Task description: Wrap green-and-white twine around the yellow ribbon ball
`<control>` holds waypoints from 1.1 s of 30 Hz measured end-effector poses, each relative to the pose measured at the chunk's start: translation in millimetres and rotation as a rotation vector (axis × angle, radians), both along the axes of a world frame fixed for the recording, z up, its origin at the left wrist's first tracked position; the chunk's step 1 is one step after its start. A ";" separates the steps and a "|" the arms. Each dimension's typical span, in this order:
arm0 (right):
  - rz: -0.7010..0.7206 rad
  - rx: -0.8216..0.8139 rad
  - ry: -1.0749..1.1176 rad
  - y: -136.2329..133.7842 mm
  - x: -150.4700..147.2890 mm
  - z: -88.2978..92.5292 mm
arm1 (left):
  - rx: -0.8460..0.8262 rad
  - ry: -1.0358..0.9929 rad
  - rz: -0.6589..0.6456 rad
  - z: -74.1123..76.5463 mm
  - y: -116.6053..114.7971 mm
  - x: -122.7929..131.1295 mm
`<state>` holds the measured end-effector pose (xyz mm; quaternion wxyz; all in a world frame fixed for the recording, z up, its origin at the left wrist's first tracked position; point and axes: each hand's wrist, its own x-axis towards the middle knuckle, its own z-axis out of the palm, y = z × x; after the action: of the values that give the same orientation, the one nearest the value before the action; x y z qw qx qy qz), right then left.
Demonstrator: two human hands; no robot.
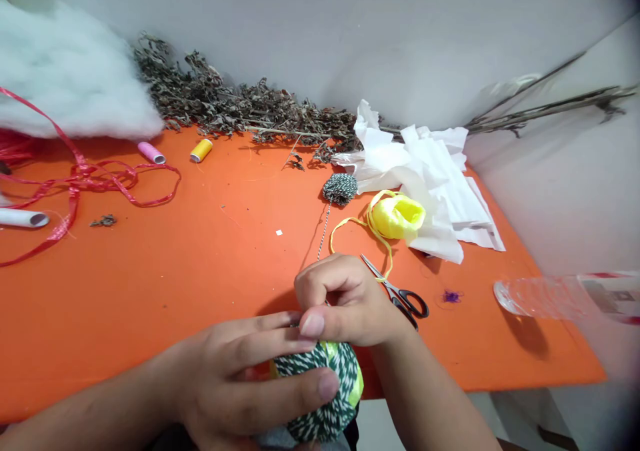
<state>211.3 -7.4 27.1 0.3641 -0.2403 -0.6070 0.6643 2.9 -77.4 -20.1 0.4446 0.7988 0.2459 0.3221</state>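
Observation:
My left hand cups a round ball wrapped in green-and-white twine, with yellow-green material showing beneath the wraps. My right hand sits on top of the ball, its thumb and fingers pinched together on the twine. A strand of twine runs up from there to a smaller twine ball on the orange tabletop. Just beyond my right hand lie black-handled scissors. A bundle of yellow raffia rests near the small ball, against white tissue paper.
Dried leafy stems line the back edge, beside white cotton batting. Red ribbon, pink and yellow thread spools, and a white tube lie at the left. A clear plastic bottle projects from the right.

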 end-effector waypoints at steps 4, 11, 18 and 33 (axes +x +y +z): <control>0.030 -0.009 -0.035 0.3 -0.4 0.5 | 0.302 -0.074 0.068 10.8 14.0 4.0; 0.087 -0.066 0.032 0.3 -1.0 2.0 | 0.430 -0.148 -0.044 9.3 19.3 8.1; 0.196 -0.160 -0.003 2.3 2.1 -1.3 | 0.364 -0.059 -0.288 0.5 24.8 1.0; 0.177 -0.308 -0.096 4.4 -0.9 -4.4 | 0.512 -0.114 0.042 13.1 16.7 6.1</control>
<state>210.4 -3.0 22.7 0.2339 -0.2704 -0.5337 0.7664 9.0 -60.7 -7.0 0.2343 0.8605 0.1475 0.4278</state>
